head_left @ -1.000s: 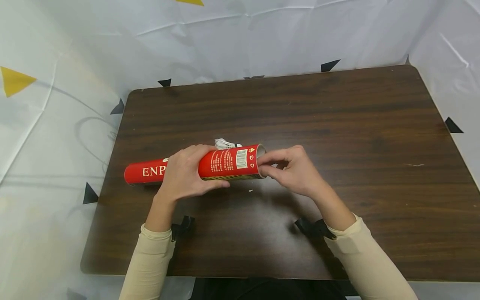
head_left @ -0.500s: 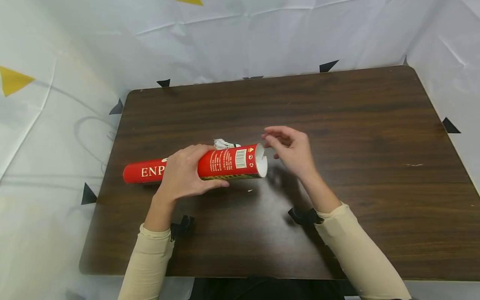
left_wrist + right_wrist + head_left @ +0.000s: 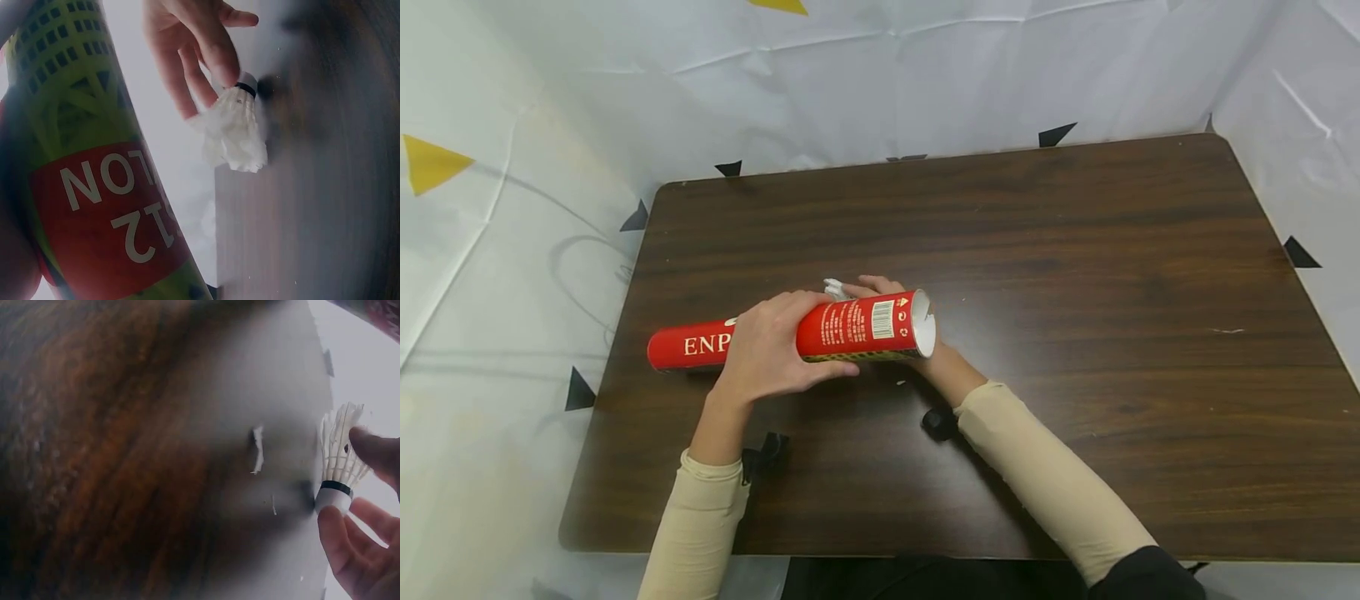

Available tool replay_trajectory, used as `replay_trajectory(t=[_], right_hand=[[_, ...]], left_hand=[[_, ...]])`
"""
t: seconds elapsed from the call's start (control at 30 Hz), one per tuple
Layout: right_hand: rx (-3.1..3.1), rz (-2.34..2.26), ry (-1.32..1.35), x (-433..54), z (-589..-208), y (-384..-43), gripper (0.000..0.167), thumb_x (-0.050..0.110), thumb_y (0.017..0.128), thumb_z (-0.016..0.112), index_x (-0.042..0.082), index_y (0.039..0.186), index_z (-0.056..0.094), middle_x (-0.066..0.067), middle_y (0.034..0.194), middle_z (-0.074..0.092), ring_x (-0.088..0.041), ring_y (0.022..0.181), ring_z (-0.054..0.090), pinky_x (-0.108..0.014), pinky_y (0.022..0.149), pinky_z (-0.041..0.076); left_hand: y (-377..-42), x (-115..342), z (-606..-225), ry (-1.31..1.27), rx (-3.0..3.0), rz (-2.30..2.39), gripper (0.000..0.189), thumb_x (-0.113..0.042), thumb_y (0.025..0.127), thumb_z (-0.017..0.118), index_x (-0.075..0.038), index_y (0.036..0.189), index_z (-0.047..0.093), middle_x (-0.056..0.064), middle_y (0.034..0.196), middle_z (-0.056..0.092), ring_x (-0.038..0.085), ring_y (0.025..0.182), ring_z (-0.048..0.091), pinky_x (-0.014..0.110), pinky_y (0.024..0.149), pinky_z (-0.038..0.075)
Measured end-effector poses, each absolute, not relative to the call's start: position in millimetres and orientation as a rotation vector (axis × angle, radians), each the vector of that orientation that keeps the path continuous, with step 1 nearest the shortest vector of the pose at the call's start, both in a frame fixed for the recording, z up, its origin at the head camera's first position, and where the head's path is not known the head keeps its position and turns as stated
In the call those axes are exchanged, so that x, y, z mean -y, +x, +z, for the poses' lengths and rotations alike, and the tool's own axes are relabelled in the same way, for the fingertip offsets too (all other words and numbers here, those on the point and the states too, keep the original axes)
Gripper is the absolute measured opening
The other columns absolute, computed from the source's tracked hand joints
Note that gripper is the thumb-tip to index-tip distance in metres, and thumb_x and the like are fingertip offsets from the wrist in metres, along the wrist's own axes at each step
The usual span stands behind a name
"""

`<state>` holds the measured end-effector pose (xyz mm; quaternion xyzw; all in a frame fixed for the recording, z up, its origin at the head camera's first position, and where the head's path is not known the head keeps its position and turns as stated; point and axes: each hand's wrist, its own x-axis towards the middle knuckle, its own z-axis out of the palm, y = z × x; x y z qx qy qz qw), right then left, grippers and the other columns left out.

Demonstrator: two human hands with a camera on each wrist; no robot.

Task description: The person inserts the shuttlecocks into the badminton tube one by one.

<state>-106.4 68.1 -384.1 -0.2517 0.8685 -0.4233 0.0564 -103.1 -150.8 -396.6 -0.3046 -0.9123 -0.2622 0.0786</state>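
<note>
A long red tube with "ENP" lettering and a barcode lies across the middle of the head view, its uncapped end facing right. My left hand grips it around the middle from above. Behind the tube, a white feather shuttlecock shows only partly. My right hand reaches around behind the tube to it, mostly hidden in the head view. In the right wrist view, the fingers are at the cork of the shuttlecock, with another digit over its feathers. The left wrist view shows a digit against the cork.
The dark wood table extends around the tube, with white sheeting behind and at the sides. Small white scraps lie on the tabletop near the shuttlecock. Black wrist mounts sit under the sleeves.
My right hand has left the tube's uncapped end, risen to the right of it, then moved left behind the tube to the shuttlecock. The left hand and tube have stayed in place.
</note>
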Motion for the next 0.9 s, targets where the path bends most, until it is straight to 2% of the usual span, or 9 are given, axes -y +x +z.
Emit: replay_trajectory(t=[0.13, 0.4, 0.47, 0.53, 0.63, 0.7, 0.8, 0.9], right_hand=[[-2.732, -1.325, -0.881, -68, -380, -101, 0.055, 0.004, 0.072, 0.077, -0.011, 0.121, 0.055, -0.028, 0.12, 0.057, -0.045, 0.113, 0.053, -0.052, 0.1, 0.044], [-2.738, -1.321, -0.928, -66, -383, -111, 0.043, 0.01, 0.071, 0.079, -0.007, 0.105, 0.059, -0.021, 0.104, 0.066, -0.037, 0.1, 0.062, -0.045, 0.093, 0.05], [-2.685, -1.318, -0.927, -65, -389, -116, 0.048, 0.013, 0.071, 0.081, -0.005, 0.109, 0.058, -0.019, 0.107, 0.066, -0.033, 0.102, 0.063, -0.043, 0.093, 0.05], [-2.668, -1.235, -0.927, -64, -398, -122, 0.062, 0.016, 0.071, 0.082, -0.002, 0.123, 0.055, -0.017, 0.115, 0.063, -0.031, 0.106, 0.061, -0.041, 0.093, 0.051], [-2.624, -1.182, -0.969, -63, -404, -127, 0.081, 0.016, 0.072, 0.083, 0.0, 0.139, 0.043, -0.019, 0.128, 0.052, -0.032, 0.118, 0.052, -0.039, 0.088, 0.053], [-2.595, -1.187, -0.969, -66, -405, -127, 0.088, 0.013, 0.072, 0.083, 0.0, 0.146, 0.036, -0.022, 0.134, 0.045, -0.034, 0.121, 0.047, -0.038, 0.083, 0.055], [-2.601, -1.138, -0.915, -73, -408, -127, 0.086, 0.013, 0.072, 0.083, 0.002, 0.146, 0.039, -0.021, 0.139, 0.041, -0.035, 0.123, 0.046, -0.04, 0.08, 0.055], [-2.673, -0.999, -0.775, -84, -421, -132, 0.077, 0.018, 0.073, 0.084, 0.009, 0.141, 0.05, -0.013, 0.136, 0.047, -0.031, 0.118, 0.053, -0.044, 0.084, 0.053]], left_hand=[[-103, 149, -397, -0.918, 2.733, -0.793, 0.077, -0.062, 0.067, 0.08, -0.015, 0.124, 0.059, 0.001, 0.114, 0.067, 0.017, 0.093, 0.063, 0.042, 0.081, 0.053], [-104, 148, -399, -0.911, 2.745, -0.765, 0.077, -0.063, 0.066, 0.079, -0.015, 0.123, 0.059, 0.001, 0.112, 0.067, 0.017, 0.092, 0.063, 0.042, 0.08, 0.053], [-104, 148, -399, -0.916, 2.742, -0.764, 0.077, -0.063, 0.066, 0.08, -0.015, 0.123, 0.059, 0.001, 0.112, 0.067, 0.017, 0.092, 0.063, 0.042, 0.08, 0.053], [-105, 149, -399, -0.914, 2.741, -0.76, 0.077, -0.063, 0.066, 0.08, -0.015, 0.123, 0.059, 0.001, 0.112, 0.068, 0.017, 0.092, 0.063, 0.042, 0.08, 0.053], [-104, 152, -400, -0.908, 2.74, -0.758, 0.077, -0.063, 0.065, 0.08, -0.015, 0.122, 0.06, 0.001, 0.111, 0.068, 0.016, 0.09, 0.064, 0.041, 0.079, 0.054], [-103, 154, -400, -0.903, 2.742, -0.752, 0.076, -0.063, 0.065, 0.081, -0.015, 0.121, 0.06, 0.0, 0.109, 0.068, 0.016, 0.089, 0.064, 0.041, 0.078, 0.054], [-101, 155, -399, -0.898, 2.746, -0.75, 0.076, -0.064, 0.065, 0.08, -0.016, 0.121, 0.06, 0.0, 0.108, 0.068, 0.016, 0.088, 0.064, 0.041, 0.077, 0.054], [-100, 154, -398, -0.894, 2.75, -0.754, 0.076, -0.064, 0.065, 0.079, -0.016, 0.121, 0.059, -0.001, 0.109, 0.068, 0.015, 0.088, 0.063, 0.041, 0.078, 0.053]])
